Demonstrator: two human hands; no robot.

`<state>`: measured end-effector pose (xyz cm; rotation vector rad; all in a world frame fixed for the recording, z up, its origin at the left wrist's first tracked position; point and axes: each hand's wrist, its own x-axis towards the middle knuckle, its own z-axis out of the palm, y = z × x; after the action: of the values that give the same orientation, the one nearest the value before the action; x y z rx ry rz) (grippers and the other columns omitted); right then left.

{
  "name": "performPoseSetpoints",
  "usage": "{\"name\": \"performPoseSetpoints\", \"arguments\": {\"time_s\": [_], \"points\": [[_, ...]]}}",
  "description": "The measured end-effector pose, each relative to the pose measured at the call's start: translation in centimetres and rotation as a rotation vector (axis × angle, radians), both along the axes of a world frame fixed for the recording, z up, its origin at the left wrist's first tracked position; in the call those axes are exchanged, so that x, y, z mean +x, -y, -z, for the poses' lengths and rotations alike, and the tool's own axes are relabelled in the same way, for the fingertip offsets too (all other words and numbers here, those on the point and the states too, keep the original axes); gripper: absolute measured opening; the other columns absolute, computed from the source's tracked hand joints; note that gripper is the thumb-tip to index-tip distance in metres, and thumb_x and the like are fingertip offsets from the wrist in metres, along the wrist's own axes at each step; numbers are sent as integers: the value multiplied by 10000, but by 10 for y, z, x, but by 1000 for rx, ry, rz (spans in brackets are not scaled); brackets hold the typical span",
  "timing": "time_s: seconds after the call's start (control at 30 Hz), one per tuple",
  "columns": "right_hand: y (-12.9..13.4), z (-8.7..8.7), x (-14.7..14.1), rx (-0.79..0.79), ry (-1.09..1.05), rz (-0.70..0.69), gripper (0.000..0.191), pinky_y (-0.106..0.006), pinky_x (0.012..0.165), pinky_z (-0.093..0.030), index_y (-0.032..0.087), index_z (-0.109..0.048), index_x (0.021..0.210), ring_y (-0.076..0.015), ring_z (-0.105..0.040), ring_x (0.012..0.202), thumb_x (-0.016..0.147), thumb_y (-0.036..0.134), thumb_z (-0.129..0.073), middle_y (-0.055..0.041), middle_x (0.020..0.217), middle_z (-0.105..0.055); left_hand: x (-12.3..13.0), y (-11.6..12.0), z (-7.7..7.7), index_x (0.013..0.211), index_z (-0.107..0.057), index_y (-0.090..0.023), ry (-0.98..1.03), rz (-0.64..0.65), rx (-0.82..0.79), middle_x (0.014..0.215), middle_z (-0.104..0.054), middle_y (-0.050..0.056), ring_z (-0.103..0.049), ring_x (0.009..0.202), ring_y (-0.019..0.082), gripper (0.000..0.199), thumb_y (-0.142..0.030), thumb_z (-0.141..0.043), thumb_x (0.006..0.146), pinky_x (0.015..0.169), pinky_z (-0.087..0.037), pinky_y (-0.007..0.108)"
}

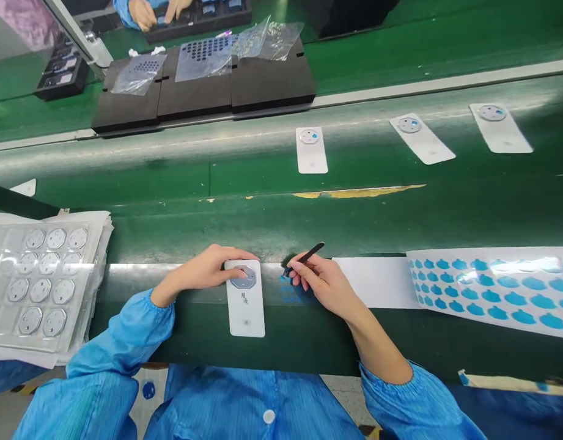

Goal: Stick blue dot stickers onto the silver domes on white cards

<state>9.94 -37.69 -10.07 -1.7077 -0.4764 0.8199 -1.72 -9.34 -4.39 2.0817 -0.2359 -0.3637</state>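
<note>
Flat on the green bench in front of me lies a white rounded panel (247, 315) with a round silver-grey disc (247, 282) near its top. My left hand (212, 266) grips the panel's upper end, thumb on the disc and fingers along the top edge. Black tweezers (312, 250) are pinched in my right hand (324, 281), just right of the panel and apart from it. Their tips point left and down over small blue sticker pieces (293, 294) on the bench. Whether the tips hold a piece is too small to tell.
A clear tray of round discs (40, 290) stands at left. At right lies a sheet of blue stickers (489, 296). White panels with discs (312, 153) lie farther back. Behind them are black boxes (272, 82) topped with plastic bags. Another person's hands (143, 13) work beyond.
</note>
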Motion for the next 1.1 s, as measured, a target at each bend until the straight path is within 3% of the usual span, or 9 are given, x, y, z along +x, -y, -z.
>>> {"name": "performPoseSetpoints", "arguments": {"time_s": [0.1,0.17,0.23,0.37,0.57,1.1], "points": [[-1,-3,1,37,-47,63,486,-256,508,-507,171,-727,916,-160,-659,595,932,656,-725,-64,726,-715,-13,14,16,1503,-549,-192,175,-57,311,1405,-639,166,-599,1231,297,529,-461,-605,1050,1049,-493,459],[-3,-6,1,86,-84,123,465,-251,489,-507,174,-735,903,-166,-674,584,904,638,-772,-66,713,-722,-23,18,22,1564,-451,-163,224,-88,490,1449,-572,204,-544,1250,346,723,-557,-661,996,1038,-469,512],[-8,-10,-1,139,-113,166,441,-249,478,-510,179,-740,890,-164,-675,564,891,616,-798,-62,695,-722,-31,19,25,1538,-465,-154,232,-53,579,1405,-577,201,-543,1194,350,797,-609,-719,935,986,-463,498],[-28,-18,-12,151,-173,126,429,-258,479,-534,177,-739,892,-169,-681,557,897,601,-799,-62,692,-726,-36,15,33,1434,-576,-205,253,7,558,1329,-603,149,-540,1137,310,649,-536,-781,915,936,-423,437],[-53,-16,-26,36,-208,66,490,-260,481,-551,167,-719,906,-146,-652,498,879,650,-794,-64,698,-741,-35,14,40,1448,-568,-229,256,-17,507,1350,-596,137,-524,1151,297,631,-494,-796,923,917,-392,418],[-53,-18,-29,1,-123,78,462,-276,466,-566,190,-728,898,-157,-668,509,881,646,-800,-50,711,-749,-33,17,37,1446,-565,-219,239,-20,498,1382,-591,145,-504,1201,315,585,-462,-767,954,941,-378,427]]}}
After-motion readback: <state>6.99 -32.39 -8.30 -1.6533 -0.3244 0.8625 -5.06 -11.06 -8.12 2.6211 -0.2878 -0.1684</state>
